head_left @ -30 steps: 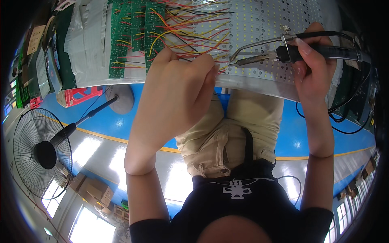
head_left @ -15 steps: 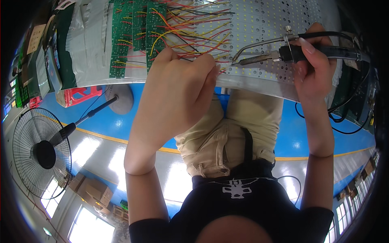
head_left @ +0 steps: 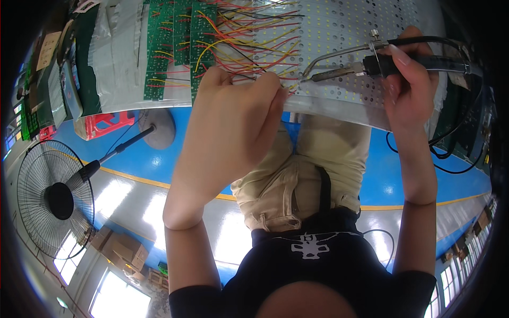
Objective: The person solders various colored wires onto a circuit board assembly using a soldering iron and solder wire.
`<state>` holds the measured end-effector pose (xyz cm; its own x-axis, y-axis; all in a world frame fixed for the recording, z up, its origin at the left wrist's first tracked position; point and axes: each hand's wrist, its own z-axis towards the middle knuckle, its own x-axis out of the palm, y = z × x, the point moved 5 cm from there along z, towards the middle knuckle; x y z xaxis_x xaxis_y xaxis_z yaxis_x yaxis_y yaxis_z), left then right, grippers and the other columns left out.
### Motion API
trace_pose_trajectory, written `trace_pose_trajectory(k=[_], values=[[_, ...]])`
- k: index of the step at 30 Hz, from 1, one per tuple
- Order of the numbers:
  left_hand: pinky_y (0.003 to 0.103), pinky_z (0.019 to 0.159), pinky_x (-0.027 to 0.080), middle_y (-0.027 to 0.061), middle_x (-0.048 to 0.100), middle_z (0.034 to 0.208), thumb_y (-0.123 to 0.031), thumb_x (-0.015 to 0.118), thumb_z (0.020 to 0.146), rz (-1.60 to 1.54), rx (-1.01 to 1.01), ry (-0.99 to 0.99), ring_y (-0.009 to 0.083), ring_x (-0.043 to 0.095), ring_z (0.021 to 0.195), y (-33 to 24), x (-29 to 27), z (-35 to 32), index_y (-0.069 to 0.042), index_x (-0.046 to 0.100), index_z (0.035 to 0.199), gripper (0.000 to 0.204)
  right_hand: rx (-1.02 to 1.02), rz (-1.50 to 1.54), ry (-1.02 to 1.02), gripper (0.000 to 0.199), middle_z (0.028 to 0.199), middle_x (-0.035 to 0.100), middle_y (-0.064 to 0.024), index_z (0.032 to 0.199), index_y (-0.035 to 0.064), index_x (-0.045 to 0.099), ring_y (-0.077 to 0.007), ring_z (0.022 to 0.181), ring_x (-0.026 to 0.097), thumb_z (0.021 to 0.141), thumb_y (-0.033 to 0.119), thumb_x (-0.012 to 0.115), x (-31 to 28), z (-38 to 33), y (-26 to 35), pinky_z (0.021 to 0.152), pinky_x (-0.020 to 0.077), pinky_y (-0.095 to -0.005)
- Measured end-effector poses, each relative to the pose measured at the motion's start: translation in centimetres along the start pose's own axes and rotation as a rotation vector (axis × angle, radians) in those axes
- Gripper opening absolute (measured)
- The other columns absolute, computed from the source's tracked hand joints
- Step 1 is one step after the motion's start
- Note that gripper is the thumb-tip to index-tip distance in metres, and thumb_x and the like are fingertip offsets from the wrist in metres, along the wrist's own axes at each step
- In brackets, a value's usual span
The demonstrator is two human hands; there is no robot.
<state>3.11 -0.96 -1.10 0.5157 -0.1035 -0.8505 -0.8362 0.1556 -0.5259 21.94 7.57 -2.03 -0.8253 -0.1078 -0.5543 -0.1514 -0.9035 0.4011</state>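
Observation:
My right hand point(head_left: 411, 87) is closed round the black handle of a soldering iron point(head_left: 339, 72). Clamped along the iron, a thin bent metal feed tube point(head_left: 339, 55) curves down toward its tip. That tip meets the white LED board point(head_left: 339, 32) near its front left edge, among wire ends. Just left of it, my left hand point(head_left: 233, 116) is pinched shut at the board's edge, with a bit of red wire point(head_left: 289, 91) showing by the fingertips. Several red, yellow and black wires point(head_left: 249, 45) run from green circuit boards point(head_left: 159, 53) to the LED board; my left hand hides some.
Grey-white sheeting point(head_left: 114, 58) covers the bench left of the green boards. Black cables point(head_left: 450, 42) trail from the iron to the right. Below the bench, a standing fan point(head_left: 58, 201) and a red plastic stool point(head_left: 108, 124) are on the left. Cardboard boxes point(head_left: 124, 252) lie farther off.
The iron's tip has shifted slightly left and away from me. My left fingertips have drawn back a little toward the board's near edge. Both grips stay the same.

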Motion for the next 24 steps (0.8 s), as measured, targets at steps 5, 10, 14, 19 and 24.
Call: trace_pose_trajectory(k=[5,10,14,19,24], values=[[0.031,0.062,0.026,0.0055,0.049,0.052,-0.009,0.056,0.083,0.030,-0.024,-0.029,0.0229,0.033,0.046,-0.3,-0.1,-0.6,-0.006,0.049,0.073,0.012,0.904,0.743,-0.363,0.012,0.057,0.047,-0.0003,0.073,-0.0014,0.054,-0.0028,0.041,0.031,0.075,0.009,0.060,1.0,-0.7,-1.4,0.040,0.0213,-0.0183],[0.031,0.064,0.026,0.0042,0.051,0.052,-0.009,0.056,0.083,0.028,-0.026,-0.056,0.0208,0.035,0.046,-0.2,0.0,-1.1,-0.006,0.050,0.078,0.009,0.970,0.823,-0.334,0.014,0.057,0.047,-0.0009,0.076,-0.0019,0.054,-0.0031,0.041,0.031,0.076,0.011,0.060,0.6,-0.7,-1.5,0.040,0.0214,-0.0189],[0.030,0.066,0.027,0.0038,0.050,0.053,-0.009,0.056,0.083,-0.011,-0.031,-0.115,0.0214,0.035,0.047,0.0,0.2,-1.2,-0.006,0.051,0.077,0.009,0.843,0.552,-0.451,0.023,0.055,0.040,-0.0003,0.091,-0.0052,0.054,-0.0047,0.043,0.029,0.084,0.016,0.049,0.5,-0.7,-0.9,0.044,0.0252,-0.0187],[0.030,0.066,0.027,0.0048,0.050,0.053,-0.008,0.054,0.084,-0.031,-0.003,-0.118,0.0216,0.035,0.049,0.0,-0.1,-1.0,-0.005,0.053,0.079,0.006,0.983,0.848,-0.458,0.026,0.045,0.030,0.0024,0.093,-0.0030,0.055,-0.0064,0.042,0.027,0.088,0.019,0.042,-1.7,-0.6,-2.2,0.046,0.0262,-0.0223],[0.030,0.064,0.029,0.0054,0.053,0.061,-0.006,0.054,0.084,-0.071,-0.009,-0.142,0.0206,0.038,0.051,0.1,-0.5,-1.1,-0.005,0.055,0.081,0.003,1.015,0.902,-0.352,0.026,0.044,0.029,0.0026,0.092,-0.0018,0.055,-0.0071,0.040,0.028,0.088,0.020,0.041,-2.1,-1.1,-1.1,0.046,0.0265,-0.0237]])
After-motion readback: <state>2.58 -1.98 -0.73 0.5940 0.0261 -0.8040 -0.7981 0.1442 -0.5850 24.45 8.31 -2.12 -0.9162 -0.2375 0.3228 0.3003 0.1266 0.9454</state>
